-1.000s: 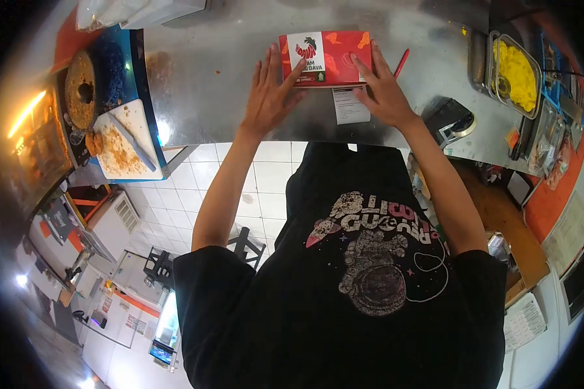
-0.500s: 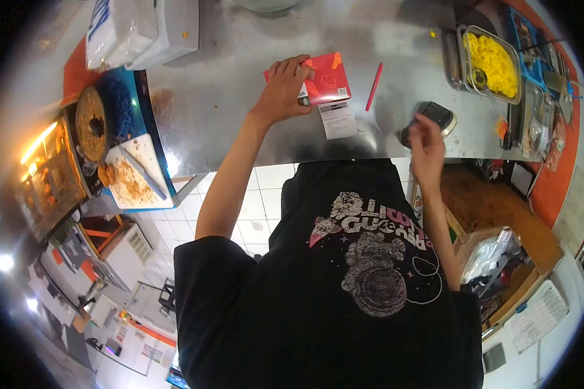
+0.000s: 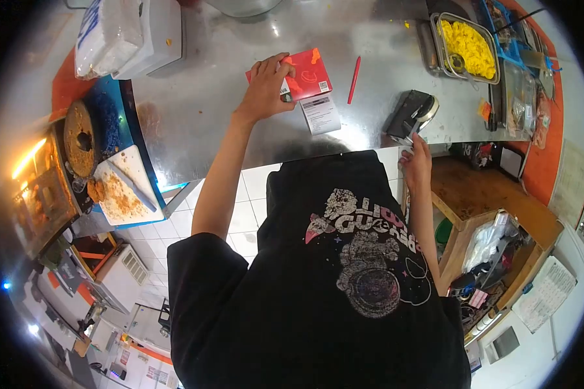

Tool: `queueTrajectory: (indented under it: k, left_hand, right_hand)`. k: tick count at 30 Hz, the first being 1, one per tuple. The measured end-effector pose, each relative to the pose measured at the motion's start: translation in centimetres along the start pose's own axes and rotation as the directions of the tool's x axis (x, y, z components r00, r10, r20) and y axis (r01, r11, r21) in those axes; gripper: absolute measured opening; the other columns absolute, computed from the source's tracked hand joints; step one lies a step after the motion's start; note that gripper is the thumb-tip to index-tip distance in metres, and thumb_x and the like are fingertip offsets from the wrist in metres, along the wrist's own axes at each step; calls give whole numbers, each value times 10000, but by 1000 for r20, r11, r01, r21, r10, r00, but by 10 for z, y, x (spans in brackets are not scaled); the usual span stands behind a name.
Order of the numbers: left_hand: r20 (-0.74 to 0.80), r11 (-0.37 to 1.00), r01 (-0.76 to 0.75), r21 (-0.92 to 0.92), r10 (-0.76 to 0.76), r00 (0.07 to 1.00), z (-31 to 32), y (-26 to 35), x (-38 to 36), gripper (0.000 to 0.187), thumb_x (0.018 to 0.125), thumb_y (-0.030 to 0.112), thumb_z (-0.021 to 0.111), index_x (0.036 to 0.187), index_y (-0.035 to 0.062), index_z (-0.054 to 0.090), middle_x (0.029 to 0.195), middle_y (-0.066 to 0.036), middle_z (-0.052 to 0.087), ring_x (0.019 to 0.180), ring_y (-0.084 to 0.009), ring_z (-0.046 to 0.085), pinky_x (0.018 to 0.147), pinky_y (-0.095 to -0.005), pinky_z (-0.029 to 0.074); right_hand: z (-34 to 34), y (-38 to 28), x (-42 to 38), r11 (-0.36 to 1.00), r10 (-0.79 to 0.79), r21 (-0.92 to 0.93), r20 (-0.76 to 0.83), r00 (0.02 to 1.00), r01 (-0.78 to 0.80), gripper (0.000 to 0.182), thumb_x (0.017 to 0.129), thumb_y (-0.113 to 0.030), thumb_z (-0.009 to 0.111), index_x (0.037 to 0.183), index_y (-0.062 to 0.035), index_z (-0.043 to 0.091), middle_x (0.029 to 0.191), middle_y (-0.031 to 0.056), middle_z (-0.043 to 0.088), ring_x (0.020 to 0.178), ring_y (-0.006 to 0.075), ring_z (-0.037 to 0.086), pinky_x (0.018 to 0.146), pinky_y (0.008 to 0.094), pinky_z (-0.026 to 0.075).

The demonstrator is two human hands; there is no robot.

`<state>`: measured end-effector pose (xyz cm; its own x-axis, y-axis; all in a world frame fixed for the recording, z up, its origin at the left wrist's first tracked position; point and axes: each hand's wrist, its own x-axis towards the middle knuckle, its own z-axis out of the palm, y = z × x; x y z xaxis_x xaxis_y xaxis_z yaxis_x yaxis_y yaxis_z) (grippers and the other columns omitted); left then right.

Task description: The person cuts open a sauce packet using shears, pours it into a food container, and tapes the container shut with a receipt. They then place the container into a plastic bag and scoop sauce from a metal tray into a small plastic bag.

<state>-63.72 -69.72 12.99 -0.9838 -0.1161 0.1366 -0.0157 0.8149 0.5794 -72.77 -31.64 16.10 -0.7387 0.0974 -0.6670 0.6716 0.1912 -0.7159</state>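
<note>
My left hand (image 3: 264, 89) spans a red box (image 3: 310, 72) lying on the steel counter, fingers over its far side and thumb at its near edge. A printed paper slip (image 3: 321, 115) sticks out from the box's near side. To the right, a black tape dispenser (image 3: 405, 111) with a roll of tape (image 3: 428, 110) stands close to the counter's front edge. My right hand (image 3: 418, 162) is at the dispenser's near end, fingertips pinched on what looks like a thin, clear strip of tape. A red pen (image 3: 354, 80) lies between box and dispenser.
A clear container of yellow food (image 3: 467, 48) stands at the back right. At the left are a white cutting board (image 3: 120, 201) with a knife (image 3: 133, 186) and a round brown-crusted pan (image 3: 80, 139). A white plastic-wrapped package (image 3: 110, 39) occupies the back left.
My right hand has dropped from over the tape dispenser to its near end and pinched there. The left hand keeps its hold on the box. The whole view has shifted slightly.
</note>
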Motion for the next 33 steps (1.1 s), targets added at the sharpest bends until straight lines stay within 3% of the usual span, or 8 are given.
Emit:
queueTrajectory:
  k: [4,6,10,16,22,27,31,33]
  left_hand:
    - [4,1000,-12,12,12,1000,0,1,0,539,582,198,800,1033,140,511,1382,-155,464,1291,-339,431,1077,-516,273]
    - [-10,1000,-14,23,14,1000,1,0,-1,544,586,204,806,1039,140,513,1387,-151,462,1296,-335,426,1076,-514,275]
    - [42,1000,21,-11,-21,999,0,-1,-1,562,577,226,795,1051,148,504,1428,-143,428,1337,-345,384,1104,-542,240]
    - [24,1000,21,-9,-21,999,0,-2,1,552,575,232,792,1043,152,510,1423,-136,434,1333,-334,390,1108,-522,246]
    - [-16,998,54,-23,-54,998,4,5,-2,539,574,201,790,1033,142,512,1380,-154,459,1307,-339,408,1081,-514,265]
    - [-26,987,155,-48,-156,987,12,10,-7,565,586,235,803,1066,134,523,1454,-165,394,1359,-333,352,1105,-522,225]
    - [-61,987,157,-32,-159,985,15,14,-9,571,601,235,814,1074,117,517,1476,-176,370,1368,-350,337,1096,-525,224]
    - [-73,987,161,-4,-161,984,15,16,-8,570,623,241,822,1078,106,507,1489,-200,345,1373,-368,326,1090,-528,225]
  right_hand:
    - [-11,8,16,979,53,191,106,993,-72,316,962,-297,615,1158,-49,613,1134,83,573,910,216,562,799,304,477]
    - [-18,22,9,921,-122,388,204,971,34,284,980,-235,601,1113,16,601,1084,87,619,954,227,608,867,365,524]
    - [-22,43,-14,933,-11,357,163,987,-49,242,980,-162,596,1091,54,599,1071,118,629,1003,247,620,911,399,542]
    - [-6,56,11,959,-168,-226,40,985,173,289,933,-209,672,957,79,665,863,98,665,737,179,658,619,298,563]
    - [-8,44,9,962,36,-272,54,998,-21,244,891,-172,694,946,65,690,789,95,667,631,151,642,529,265,529]
    - [58,9,-21,807,119,-528,582,804,263,226,947,-217,626,938,4,675,694,44,624,575,111,596,521,259,496]
    - [136,-9,-17,886,175,-414,714,678,208,223,954,-225,622,940,-6,659,647,21,588,570,97,579,523,244,470]
    - [168,-10,-9,859,63,-372,759,648,353,247,937,-238,647,944,7,676,668,54,631,601,113,591,543,272,467]
